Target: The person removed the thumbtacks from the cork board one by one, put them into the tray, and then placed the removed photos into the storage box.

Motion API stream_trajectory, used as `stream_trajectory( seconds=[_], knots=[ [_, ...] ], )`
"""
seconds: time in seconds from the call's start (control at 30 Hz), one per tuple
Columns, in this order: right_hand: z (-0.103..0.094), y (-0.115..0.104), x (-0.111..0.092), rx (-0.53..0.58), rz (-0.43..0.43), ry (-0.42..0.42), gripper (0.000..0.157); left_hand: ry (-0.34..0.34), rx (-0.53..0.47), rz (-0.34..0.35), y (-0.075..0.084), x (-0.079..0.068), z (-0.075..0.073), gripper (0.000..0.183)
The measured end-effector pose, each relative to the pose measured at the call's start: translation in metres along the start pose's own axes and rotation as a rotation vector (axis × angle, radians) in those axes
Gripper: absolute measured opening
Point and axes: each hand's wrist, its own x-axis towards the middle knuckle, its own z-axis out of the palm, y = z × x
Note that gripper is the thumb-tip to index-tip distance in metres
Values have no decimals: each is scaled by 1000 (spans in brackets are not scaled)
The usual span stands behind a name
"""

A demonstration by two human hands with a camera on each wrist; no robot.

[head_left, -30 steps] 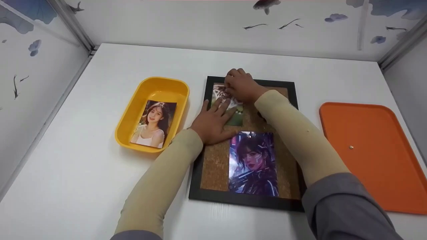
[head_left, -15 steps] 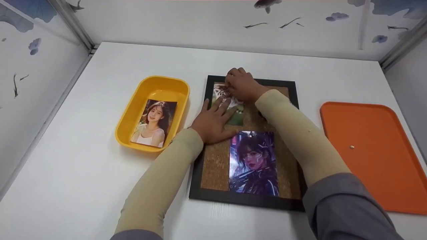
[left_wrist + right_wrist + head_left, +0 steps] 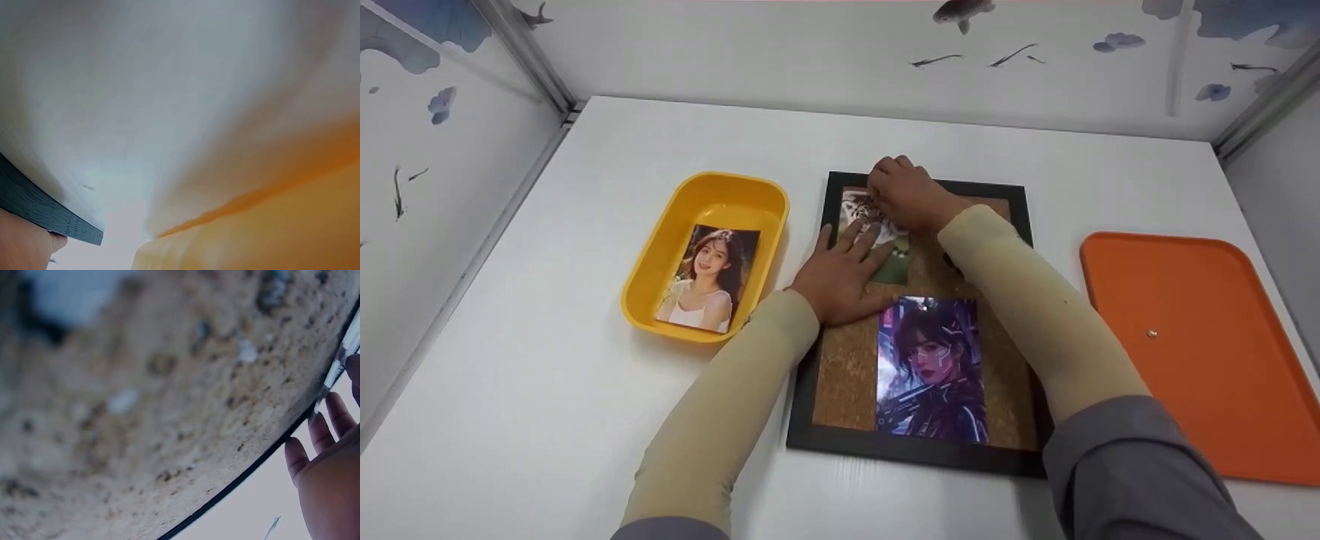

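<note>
In the head view, a black-framed cork board (image 3: 847, 375) lies on the white table. My left hand (image 3: 840, 283) rests on its left side, fingers spread across a tiger photo (image 3: 894, 266). At the top of that photo, my right hand (image 3: 911, 196) has bent fingers, with the tips and anything between them hidden. Below, an illustrated portrait photo (image 3: 931, 375) shows a small shiny pin at its upper edge. The right wrist view shows cork close up and bent right fingers (image 3: 322, 434) at the board's edge; the left wrist view catches the black frame (image 3: 50, 208).
A yellow tub (image 3: 645, 300) left of the board holds a portrait photo (image 3: 705, 281). To the right lies an orange tray (image 3: 1200, 390) with a small shiny pin (image 3: 1151, 334) on it. Printed wall panels (image 3: 780, 52) border the table's back and sides.
Hands, photos and board keep nearly the same places. Only a slight shift of the whole head view shows, along with a very small movement of the right hand and forearm.
</note>
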Motion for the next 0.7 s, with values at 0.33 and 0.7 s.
stream_trajectory(
  seconds=[0.33,0.7],
  knots=[
    [-7,-1,-10,-119,-39,23,24,10,-23,-3,0,-1,0,90],
    [-21,-6,-24,-154,-70,18,24,1,-17,-17,1,-1,-1,89]
  ],
)
